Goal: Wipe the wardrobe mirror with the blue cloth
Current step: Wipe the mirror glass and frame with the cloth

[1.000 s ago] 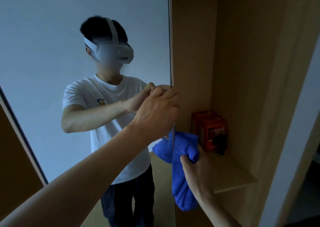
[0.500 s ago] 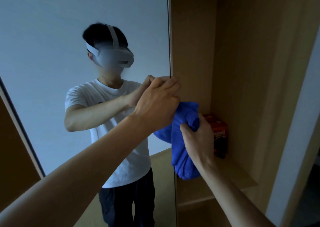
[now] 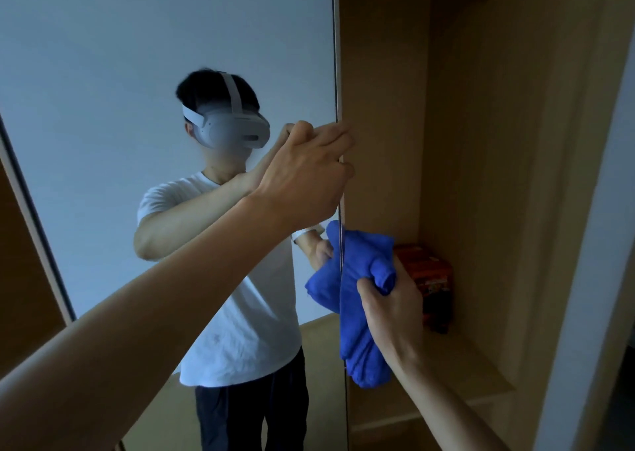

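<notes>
The crumpled blue fabric cloth [image 3: 357,330] is gripped by the right hand [image 3: 388,306], whose fingers are curled tightly around its upper bunch, and the rest of the cloth hangs down below the hand. The cloth is held at the right edge of the tall wardrobe mirror panel [image 3: 103,72], in its lower part, and a blue reflection is seen just beside it in the glass. Higher on the same edge, the left hand [image 3: 302,175] is closed around the panel, with the fingers wrapped over the edge. Further back, a small red cardboard box [image 3: 433,278] is seen on the light wooden shelf [image 3: 474,371], partly hidden by the right hand.
</notes>
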`<action>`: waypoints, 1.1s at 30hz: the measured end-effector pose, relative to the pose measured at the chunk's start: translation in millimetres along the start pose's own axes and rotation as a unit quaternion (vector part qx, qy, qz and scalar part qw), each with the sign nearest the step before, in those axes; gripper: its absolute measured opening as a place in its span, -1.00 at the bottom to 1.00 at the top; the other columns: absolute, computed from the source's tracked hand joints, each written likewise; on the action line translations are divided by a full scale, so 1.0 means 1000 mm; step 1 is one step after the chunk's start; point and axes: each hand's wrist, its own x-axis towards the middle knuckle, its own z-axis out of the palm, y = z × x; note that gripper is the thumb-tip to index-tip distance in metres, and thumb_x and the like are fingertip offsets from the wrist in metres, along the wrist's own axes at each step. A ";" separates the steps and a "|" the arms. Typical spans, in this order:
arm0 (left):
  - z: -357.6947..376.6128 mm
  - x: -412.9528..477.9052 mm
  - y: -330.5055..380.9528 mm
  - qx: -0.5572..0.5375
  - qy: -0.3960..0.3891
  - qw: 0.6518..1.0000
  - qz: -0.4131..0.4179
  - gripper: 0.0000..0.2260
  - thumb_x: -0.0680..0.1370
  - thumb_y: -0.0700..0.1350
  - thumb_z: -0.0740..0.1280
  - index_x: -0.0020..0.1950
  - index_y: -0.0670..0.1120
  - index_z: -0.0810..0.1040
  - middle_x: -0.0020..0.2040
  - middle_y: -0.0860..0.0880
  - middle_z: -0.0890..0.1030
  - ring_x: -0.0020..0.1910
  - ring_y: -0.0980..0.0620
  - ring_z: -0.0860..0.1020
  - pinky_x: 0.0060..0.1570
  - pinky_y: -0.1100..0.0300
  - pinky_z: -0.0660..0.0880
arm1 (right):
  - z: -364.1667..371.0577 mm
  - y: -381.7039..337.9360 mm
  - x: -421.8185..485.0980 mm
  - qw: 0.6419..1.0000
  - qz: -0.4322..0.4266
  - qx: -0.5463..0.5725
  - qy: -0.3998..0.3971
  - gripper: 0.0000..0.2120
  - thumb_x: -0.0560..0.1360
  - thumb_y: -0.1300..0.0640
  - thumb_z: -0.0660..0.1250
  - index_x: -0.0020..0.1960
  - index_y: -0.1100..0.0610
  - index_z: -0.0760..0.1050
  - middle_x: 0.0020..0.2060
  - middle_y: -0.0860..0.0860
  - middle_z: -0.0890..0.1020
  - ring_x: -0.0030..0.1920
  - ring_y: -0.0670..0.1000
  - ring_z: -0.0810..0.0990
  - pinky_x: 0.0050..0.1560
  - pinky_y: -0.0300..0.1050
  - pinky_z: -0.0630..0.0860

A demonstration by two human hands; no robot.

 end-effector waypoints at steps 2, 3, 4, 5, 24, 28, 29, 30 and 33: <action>-0.003 0.005 -0.004 0.003 0.009 1.000 0.000 -0.83 0.48 -0.11 0.32 -0.10 0.05 0.71 0.35 -0.09 0.58 0.53 -0.06 0.38 0.12 -0.04 0.23 | -0.001 -0.001 0.000 1.000 -0.002 -0.002 0.002 -0.89 0.41 0.33 0.34 -0.20 0.14 0.49 -0.37 0.02 0.60 -0.32 -0.11 0.59 -0.32 -0.37 0.45; -0.005 0.008 -0.006 0.006 0.012 1.000 -0.001 -0.82 0.48 -0.11 0.31 -0.10 0.05 0.71 0.36 -0.10 0.57 0.54 -0.06 0.37 0.12 -0.05 0.22 | -0.001 -0.002 0.001 1.000 -0.007 -0.001 0.002 -0.89 0.41 0.33 0.33 -0.21 0.14 0.49 -0.38 0.03 0.60 -0.32 -0.09 0.58 -0.33 -0.35 0.45; -0.007 0.012 -0.009 0.010 0.013 1.000 -0.002 -0.82 0.49 -0.10 0.31 -0.08 0.04 0.72 0.37 -0.10 0.56 0.54 -0.07 0.37 0.12 -0.05 0.21 | 0.000 -0.005 0.004 1.000 -0.014 0.000 0.001 -0.88 0.41 0.33 0.33 -0.22 0.14 0.48 -0.38 0.03 0.59 -0.34 -0.08 0.58 -0.34 -0.33 0.45; -0.009 0.016 -0.013 0.015 0.015 1.000 -0.003 -0.82 0.50 -0.10 0.32 -0.07 0.04 0.72 0.37 -0.11 0.56 0.54 -0.07 0.37 0.12 -0.05 0.20 | 0.000 -0.009 0.007 1.000 -0.022 0.000 0.001 -0.88 0.41 0.32 0.33 -0.23 0.13 0.47 -0.40 0.02 0.58 -0.36 -0.07 0.56 -0.34 -0.29 0.45; -0.030 0.057 -0.059 0.077 0.036 0.996 -0.017 -0.78 0.55 -0.08 0.30 0.10 0.03 0.70 0.34 -0.05 0.56 0.52 -0.02 0.37 0.13 -0.07 0.34 | 0.002 -0.084 0.071 0.986 -0.163 0.019 0.011 -0.75 0.44 0.34 0.30 -0.31 0.10 0.32 -0.55 -0.15 0.44 -0.51 -0.14 0.44 -0.46 -0.35 0.33; -0.033 0.062 -0.066 0.057 0.050 0.997 -0.023 -0.69 0.59 -0.05 0.19 0.22 0.05 0.66 0.46 -0.05 0.48 0.59 0.00 0.27 0.18 -0.05 0.24 | 0.000 -0.063 0.059 0.991 -0.133 0.003 -0.011 -0.76 0.43 0.29 0.32 -0.30 0.06 0.33 -0.55 -0.12 0.43 -0.54 -0.12 0.41 -0.46 -0.29 0.30; -0.033 0.063 -0.067 0.055 0.048 0.997 -0.024 -0.69 0.60 -0.05 0.19 0.23 0.05 0.66 0.47 -0.05 0.47 0.60 0.00 0.25 0.18 -0.05 0.22 | -0.001 -0.062 0.059 0.991 -0.131 0.003 -0.014 -0.76 0.43 0.29 0.32 -0.29 0.06 0.33 -0.55 -0.11 0.43 -0.53 -0.12 0.40 -0.46 -0.27 0.31; -0.035 0.063 -0.067 0.055 0.048 0.997 -0.024 -0.70 0.60 -0.05 0.20 0.22 0.05 0.66 0.46 -0.05 0.48 0.59 -0.01 0.26 0.18 -0.05 0.22 | -0.001 -0.063 0.060 0.991 -0.132 0.005 -0.013 -0.76 0.43 0.30 0.32 -0.29 0.06 0.33 -0.54 -0.11 0.42 -0.53 -0.13 0.39 -0.47 -0.28 0.31; -0.037 0.066 -0.068 0.078 0.050 0.996 -0.009 -0.73 0.58 -0.10 0.18 0.10 0.02 0.67 0.30 0.00 0.56 0.46 0.01 0.42 0.07 0.00 0.20 | 0.000 -0.078 0.065 0.989 -0.144 0.015 -0.004 -0.74 0.42 0.33 0.30 -0.30 0.05 0.31 -0.54 -0.14 0.44 -0.52 -0.14 0.41 -0.46 -0.34 0.31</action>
